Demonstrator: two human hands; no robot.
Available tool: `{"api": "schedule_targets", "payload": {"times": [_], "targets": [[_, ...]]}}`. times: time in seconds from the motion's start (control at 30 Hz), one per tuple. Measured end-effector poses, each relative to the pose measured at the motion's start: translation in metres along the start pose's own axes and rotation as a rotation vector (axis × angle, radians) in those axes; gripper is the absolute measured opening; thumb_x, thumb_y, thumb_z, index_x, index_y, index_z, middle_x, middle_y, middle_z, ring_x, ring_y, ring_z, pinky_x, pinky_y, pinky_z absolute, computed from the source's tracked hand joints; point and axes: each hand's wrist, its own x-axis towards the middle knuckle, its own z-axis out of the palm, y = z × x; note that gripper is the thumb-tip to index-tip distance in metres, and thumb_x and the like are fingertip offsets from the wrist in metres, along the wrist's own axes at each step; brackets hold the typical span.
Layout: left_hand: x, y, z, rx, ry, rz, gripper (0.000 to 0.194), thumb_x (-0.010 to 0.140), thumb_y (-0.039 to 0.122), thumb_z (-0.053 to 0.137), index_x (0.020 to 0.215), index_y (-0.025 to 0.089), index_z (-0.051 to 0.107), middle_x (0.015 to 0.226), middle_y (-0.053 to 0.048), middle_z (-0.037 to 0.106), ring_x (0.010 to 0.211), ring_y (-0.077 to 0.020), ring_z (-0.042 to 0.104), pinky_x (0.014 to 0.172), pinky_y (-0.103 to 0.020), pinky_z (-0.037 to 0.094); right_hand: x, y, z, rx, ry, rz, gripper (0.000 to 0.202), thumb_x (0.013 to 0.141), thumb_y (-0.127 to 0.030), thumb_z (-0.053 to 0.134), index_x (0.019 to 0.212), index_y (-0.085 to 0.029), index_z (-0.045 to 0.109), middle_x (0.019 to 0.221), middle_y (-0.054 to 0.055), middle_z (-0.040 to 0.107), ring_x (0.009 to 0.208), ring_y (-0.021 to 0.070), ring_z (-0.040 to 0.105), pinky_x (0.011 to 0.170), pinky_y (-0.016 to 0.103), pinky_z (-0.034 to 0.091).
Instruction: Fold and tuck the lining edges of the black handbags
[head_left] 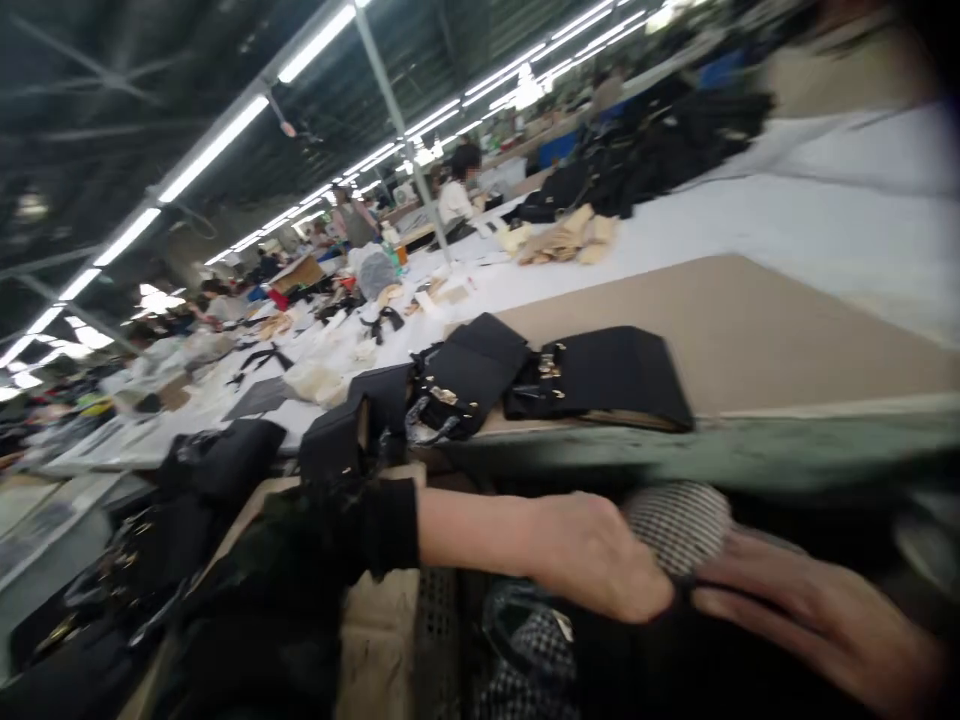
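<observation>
Low in the view, a rounded black-and-white checked fabric piece (679, 525) lies between my two hands, blurred by motion. My left hand (600, 560) is closed at its left edge, fingers curled under and partly hidden. From the right, my right hand (810, 610) grips its lower right edge, fingers and thumb pressed together. Below my left hand is another checked item (536, 650) with a clear plastic loop beside it. Black bags with gold-coloured hardware, one a flat black bag (615, 375), lie along the table edge above my hands.
The table's green front edge (787, 455) runs just beyond my hands. A brown board (795, 340) covers part of the white tabletop. More black bags (217, 480) are piled at left, near a cardboard box (379, 640). Dark goods (652, 140) and people stand farther back.
</observation>
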Motion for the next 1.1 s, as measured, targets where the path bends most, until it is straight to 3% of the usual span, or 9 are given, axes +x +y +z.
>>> {"api": "schedule_targets", "payload": {"times": [0.07, 0.23, 0.4, 0.5, 0.6, 0.7, 0.8, 0.87, 1.1], "targets": [[-0.001, -0.005, 0.001, 0.033, 0.116, 0.049, 0.029, 0.099, 0.013, 0.038, 0.084, 0.015, 0.063, 0.077, -0.009, 0.063, 0.066, -0.0184, 0.060, 0.051, -0.032, 0.038, -0.037, -0.009, -0.018, -0.001, 0.029, 0.120, 0.042, 0.099, -0.057, 0.042, 0.097, -0.028, 0.073, 0.091, 0.009, 0.068, 0.090, 0.0317, 0.061, 0.079, 0.043, 0.047], [-0.011, -0.025, 0.021, -0.004, 0.293, -0.337, 0.030, 0.102, 0.019, 0.038, 0.078, 0.016, 0.057, 0.073, -0.005, 0.058, 0.068, -0.0178, 0.057, 0.060, -0.029, 0.040, -0.052, -0.028, -0.045, 0.027, -0.004, 0.151, 0.045, 0.103, -0.051, 0.044, 0.076, -0.021, 0.063, 0.080, 0.001, 0.061, 0.082, 0.0178, 0.056, 0.072, 0.028, 0.039], [-0.025, -0.034, 0.040, -0.628, 0.334, -0.688, 0.027, 0.102, 0.023, 0.034, 0.105, 0.017, 0.061, 0.088, -0.004, 0.067, 0.071, -0.0148, 0.061, 0.069, -0.026, 0.047, -0.058, -0.022, -0.047, 0.057, 0.026, 0.133, 0.044, 0.103, -0.050, 0.046, 0.079, -0.020, 0.067, 0.078, 0.000, 0.060, 0.082, 0.0173, 0.054, 0.072, 0.028, 0.036], [-0.020, -0.029, 0.040, -1.146, 0.358, -0.661, 0.034, 0.097, 0.017, 0.036, 0.124, 0.018, 0.057, 0.113, -0.008, 0.068, 0.089, -0.0162, 0.064, 0.078, -0.028, 0.052, -0.058, -0.019, -0.045, 0.061, 0.027, 0.124, 0.041, 0.103, -0.049, 0.049, 0.081, -0.020, 0.069, 0.079, 0.001, 0.061, 0.082, 0.0170, 0.054, 0.071, 0.027, 0.035], [0.001, -0.018, 0.028, -1.434, 0.334, -0.592, 0.039, 0.096, 0.023, 0.047, 0.134, 0.021, 0.052, 0.128, -0.010, 0.062, 0.110, -0.0205, 0.060, 0.082, -0.029, 0.051, -0.055, -0.019, -0.043, 0.050, 0.029, 0.132, 0.035, 0.102, -0.047, 0.053, 0.085, -0.022, 0.071, 0.078, 0.000, 0.061, 0.081, 0.0166, 0.054, 0.070, 0.027, 0.034], [0.030, -0.005, 0.016, -1.377, 0.199, -0.555, 0.045, 0.088, 0.036, 0.067, 0.130, 0.026, 0.056, 0.102, -0.001, 0.068, 0.086, -0.0173, 0.061, 0.071, -0.025, 0.045, -0.052, -0.020, -0.041, 0.040, 0.057, 0.173, 0.026, 0.098, -0.046, 0.060, 0.095, -0.025, 0.074, 0.078, 0.000, 0.062, 0.080, 0.0168, 0.056, 0.069, 0.026, 0.035], [0.054, 0.005, 0.014, -1.140, 0.199, -0.560, 0.016, 0.081, 0.033, 0.074, 0.086, 0.020, 0.065, 0.070, 0.005, 0.058, 0.066, -0.0123, 0.050, 0.060, -0.023, 0.032, -0.053, -0.018, -0.041, 0.023, 0.105, 0.260, 0.023, 0.092, -0.046, 0.068, 0.095, -0.025, 0.076, 0.080, 0.000, 0.064, 0.080, 0.0172, 0.058, 0.068, 0.026, 0.036], [0.062, 0.006, 0.016, -1.093, 0.204, -0.568, 0.023, 0.083, 0.030, 0.070, 0.069, 0.017, 0.057, 0.064, 0.006, 0.052, 0.061, -0.0106, 0.044, 0.057, -0.024, 0.027, -0.056, -0.014, -0.046, 0.029, 0.109, 0.279, 0.023, 0.090, -0.046, 0.072, 0.093, -0.024, 0.076, 0.082, 0.000, 0.066, 0.082, 0.0175, 0.060, 0.070, 0.026, 0.037], [0.048, -0.003, 0.030, -1.443, 0.112, -0.572, 0.016, 0.083, 0.029, 0.067, 0.087, 0.015, 0.061, 0.077, 0.003, 0.058, 0.072, -0.0137, 0.050, 0.064, -0.022, 0.036, -0.078, 0.011, -0.070, 0.189, 0.008, 0.289, 0.015, 0.094, -0.034, 0.065, 0.093, -0.024, 0.075, 0.077, -0.004, 0.069, 0.075, 0.0151, 0.062, 0.073, 0.023, 0.041]]}}
